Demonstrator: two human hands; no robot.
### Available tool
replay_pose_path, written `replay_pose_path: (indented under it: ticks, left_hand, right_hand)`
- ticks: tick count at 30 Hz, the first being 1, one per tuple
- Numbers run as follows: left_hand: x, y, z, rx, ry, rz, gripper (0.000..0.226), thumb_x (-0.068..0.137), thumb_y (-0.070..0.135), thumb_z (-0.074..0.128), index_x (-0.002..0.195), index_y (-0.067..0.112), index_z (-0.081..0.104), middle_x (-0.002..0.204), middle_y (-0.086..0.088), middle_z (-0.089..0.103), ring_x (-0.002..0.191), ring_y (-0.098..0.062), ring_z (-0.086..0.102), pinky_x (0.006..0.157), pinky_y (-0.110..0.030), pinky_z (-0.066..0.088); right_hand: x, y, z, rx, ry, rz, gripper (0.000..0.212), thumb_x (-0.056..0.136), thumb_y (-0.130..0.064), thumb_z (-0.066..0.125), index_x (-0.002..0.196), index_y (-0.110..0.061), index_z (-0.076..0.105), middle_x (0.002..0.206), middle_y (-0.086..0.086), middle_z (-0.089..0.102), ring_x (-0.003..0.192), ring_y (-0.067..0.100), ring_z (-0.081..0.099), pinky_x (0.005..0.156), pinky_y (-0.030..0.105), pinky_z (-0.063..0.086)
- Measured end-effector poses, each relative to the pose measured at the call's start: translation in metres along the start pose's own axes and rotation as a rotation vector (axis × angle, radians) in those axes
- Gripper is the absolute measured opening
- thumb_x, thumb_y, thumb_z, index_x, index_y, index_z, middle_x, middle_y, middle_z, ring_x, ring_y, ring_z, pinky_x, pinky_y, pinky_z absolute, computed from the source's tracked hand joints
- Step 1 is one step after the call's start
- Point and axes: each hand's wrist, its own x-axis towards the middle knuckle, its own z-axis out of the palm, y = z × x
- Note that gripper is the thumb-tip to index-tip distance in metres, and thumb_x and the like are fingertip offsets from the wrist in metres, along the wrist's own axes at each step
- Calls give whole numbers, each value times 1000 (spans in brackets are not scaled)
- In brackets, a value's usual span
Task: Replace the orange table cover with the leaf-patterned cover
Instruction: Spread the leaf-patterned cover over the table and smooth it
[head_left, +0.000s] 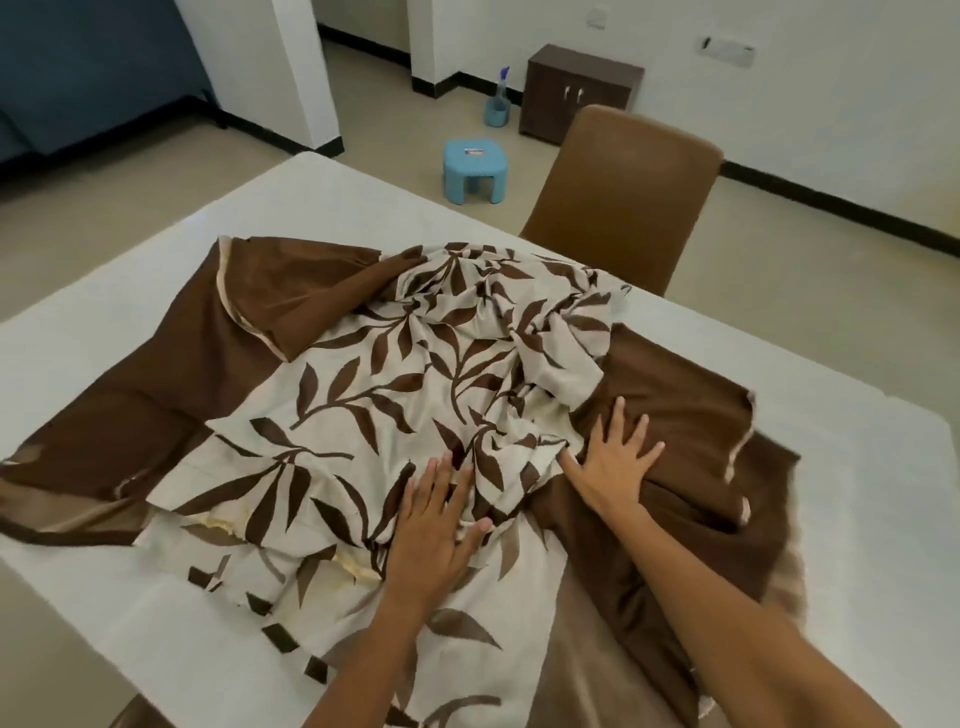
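A white table (130, 332) fills most of the view, its top bare around the edges. It stands on a beige tiled floor (395, 119) in a room with white walls and a black skirting line. One brown chair (631, 192) stands at the table's far side. Behind it on the floor are one light blue stool (471, 169), one spray bottle (500, 98) in a blue holder, and one dark brown cabinet (579, 91) with two doors.

One cover (363, 395), cream with brown leaves and a plain brown border, lies crumpled and only partly spread across the middle of the table, with folds bunched toward the far right. Two hands rest on it. The left hand (436, 530) lies flat, fingers spread, on the leaf print near the front. The right hand (615, 462) is also flat and spread, just beside it, pressing on the brown border.
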Motion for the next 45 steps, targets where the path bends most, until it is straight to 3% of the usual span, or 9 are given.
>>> replay_pose_path:
  ticks: [5, 12, 16, 22, 25, 30, 35, 40, 45]
  left_hand:
    - [27, -11, 1, -172, 176, -405, 72, 95, 61, 19, 153, 20, 6, 160, -2, 2, 147, -17, 0, 119, -37, 13]
    - [101, -49, -5, -148, 372, -610, 76, 97, 53, 19, 149, 0, 2, 157, -16, 3, 146, -26, 6, 119, -40, 5]
    - [135, -55, -6, -138, 400, -631, 78, 97, 54, 16, 148, -4, 3, 156, -19, 7, 146, -27, 7, 119, -39, 4]
    - [150, -45, -13, -267, 420, -565, 78, 97, 57, 14, 150, 0, 4, 158, -14, 4, 147, -23, 5, 119, -39, 0]
    - [122, -38, -26, -351, 440, -467, 76, 97, 56, 17, 151, 5, 4, 160, -7, 0, 147, -18, 1, 119, -38, -2]
    - [65, -97, -58, -29, 302, -345, 71, 95, 57, 19, 152, 16, 10, 160, -4, 2, 147, -19, -1, 118, -38, -4]
    - [39, -147, -48, 19, 76, -344, 72, 93, 66, 7, 152, 24, 15, 160, -1, 7, 147, -18, 5, 117, -46, 9]
    - [41, -126, -36, -9, 109, -477, 72, 94, 64, 7, 151, 21, 16, 159, -4, 11, 147, -20, 6, 118, -47, 9]
    - [37, -68, -21, -6, 150, -603, 70, 96, 58, 12, 149, 14, 26, 157, -12, 18, 145, -29, 14, 117, -47, 11]
  right_hand:
    - [80, -114, -5, -55, 64, -359, 94, 67, -67, 2, 145, -22, 30, 157, 9, 12, 142, 41, -4, 107, 66, -2]
    - [126, -208, -4, -110, 61, -828, 74, 83, -64, 20, 143, -23, 36, 153, 9, 26, 142, 37, 11, 109, 63, -1]
    - [87, -158, 4, 57, 356, -433, 64, 88, -61, 30, 134, -21, 50, 147, 11, 39, 138, 35, 29, 108, 60, 2]
    - [2, -62, 32, 113, 308, 22, 77, 90, -66, 11, 142, -18, 40, 151, 14, 30, 138, 39, 25, 106, 64, 17]
    - [21, -35, 29, 121, 268, -12, 75, 89, -66, 15, 144, -21, 35, 153, 10, 26, 140, 34, 23, 109, 59, 18]
    - [87, 11, -4, 76, 176, -226, 78, 87, -71, 2, 149, -28, 17, 158, 1, 9, 145, 23, 6, 116, 53, 9]
    - [67, -19, -24, 234, 426, -89, 69, 95, -58, 6, 147, -18, 27, 155, 7, 22, 144, 24, 15, 115, 55, 10]
    - [-9, -65, 30, 206, 271, -219, 71, 91, -67, 15, 148, -26, 24, 156, 6, 18, 144, 25, 15, 111, 54, 14]
    - [37, -34, 21, 74, 193, -289, 74, 88, -71, 3, 149, -30, 10, 158, -2, 4, 145, 16, 1, 115, 47, 3]
